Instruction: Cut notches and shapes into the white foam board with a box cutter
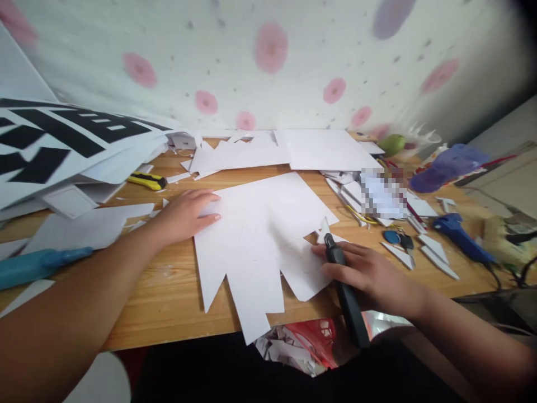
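A white board (247,235) with jagged cut-outs along its near edge lies flat on the wooden table (163,291). My left hand (188,215) rests on the board's left edge, thumb and fingers apart, holding nothing. On the right, my right hand (361,271) holds a black utility knife (346,291) with its blade out, pointing away from me over the board's right part. Some fingers of that hand touch the board, and small white scraps lie beneath the blade.
Further back lie more white boards (323,148). A yellow cutter (146,180) and a teal bottle (42,266) are at left. At right are a blue glue gun (464,238), keys (406,242) and white offcuts (438,260). Below the front edge, a red bag (314,336) holds scraps.
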`<state>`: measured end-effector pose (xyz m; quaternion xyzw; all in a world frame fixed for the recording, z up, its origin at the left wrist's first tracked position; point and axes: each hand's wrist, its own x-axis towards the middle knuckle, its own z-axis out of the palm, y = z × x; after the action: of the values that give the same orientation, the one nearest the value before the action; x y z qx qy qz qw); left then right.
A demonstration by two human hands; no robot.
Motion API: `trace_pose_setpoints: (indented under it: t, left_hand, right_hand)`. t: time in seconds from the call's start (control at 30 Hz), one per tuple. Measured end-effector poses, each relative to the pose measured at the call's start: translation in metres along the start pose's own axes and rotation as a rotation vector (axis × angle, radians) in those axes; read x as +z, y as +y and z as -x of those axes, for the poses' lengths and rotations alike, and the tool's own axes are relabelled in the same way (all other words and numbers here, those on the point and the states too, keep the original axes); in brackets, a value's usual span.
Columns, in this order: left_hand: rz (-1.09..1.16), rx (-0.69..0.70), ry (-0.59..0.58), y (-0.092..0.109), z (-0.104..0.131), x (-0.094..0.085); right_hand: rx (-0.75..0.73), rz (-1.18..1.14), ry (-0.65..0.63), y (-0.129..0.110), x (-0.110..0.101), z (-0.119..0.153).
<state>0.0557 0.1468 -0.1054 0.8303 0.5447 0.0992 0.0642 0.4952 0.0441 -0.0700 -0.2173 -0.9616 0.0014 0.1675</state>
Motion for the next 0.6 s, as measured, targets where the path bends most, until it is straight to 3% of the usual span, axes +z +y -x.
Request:
trace_pose_setpoints:
  t: [0.17,0.3,0.4,0.5,0.6]
  left_hand:
    - [-0.069,0.048,0.067,0.012,0.005,-0.003]
    - [-0.107,0.184,0.203,0.041,0.014,-0.008]
    - [-0.074,0.400,0.295,0.084,0.027,-0.008]
    - [-0.032,0.661,0.280,0.138,0.048,-0.005]
    - [0.011,0.721,0.230,0.183,0.071,0.001]
  right_hand:
    - [0.075,-0.146,0.029,0.000,0.001,0.004]
    - [0.263,-0.310,0.261,0.000,0.005,0.011]
    - [0.419,-0.436,0.483,0.003,0.006,0.014]
    - [0.565,-0.647,0.627,0.004,0.007,0.011]
    - [0.636,-0.811,0.683,0.000,0.006,0.004]
